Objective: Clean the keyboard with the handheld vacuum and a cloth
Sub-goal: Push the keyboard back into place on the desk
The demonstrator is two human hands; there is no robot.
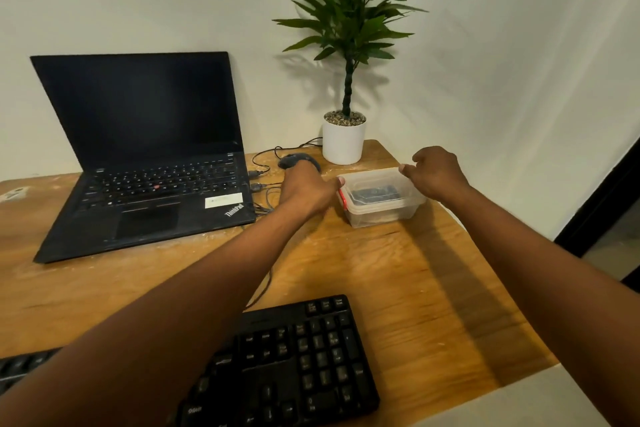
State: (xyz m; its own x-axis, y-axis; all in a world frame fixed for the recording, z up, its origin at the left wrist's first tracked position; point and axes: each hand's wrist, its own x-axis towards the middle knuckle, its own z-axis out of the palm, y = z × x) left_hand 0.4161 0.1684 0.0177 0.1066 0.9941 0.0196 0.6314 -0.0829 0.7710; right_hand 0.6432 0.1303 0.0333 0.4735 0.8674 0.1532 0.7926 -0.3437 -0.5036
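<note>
Right now I read this as the opening step: getting into the clear plastic box (381,198) before any cleaning starts. Going from the biggest thing down, the wooden surface (398,288) fills the view, its top scuffed and dusted with pale marks, set against a plain white wall. An open black laptop (138,149) sits at the far left with its screen dark. The black keyboard (294,364), the thing I am meant to clean, lies at the near edge, partly under my left forearm, well apart from the box. A potted plant (344,80) stands in the far corner, just behind the box, and a dark mouse (298,160) with its cable rests between the laptop and the plant.

My left hand (308,191) is at the left end of the box, fingers touching its rim by the red clip (343,198). My right hand (436,173) is curled, fingertips pinching the far right rim. Neither hand carries anything loose. Something dark lies inside the box; I cannot tell whether it is the vacuum or the cloth. The next move, I judge, calls for freeing the clip and lifting the lid evenly, holding the box so it does not slide.
</note>
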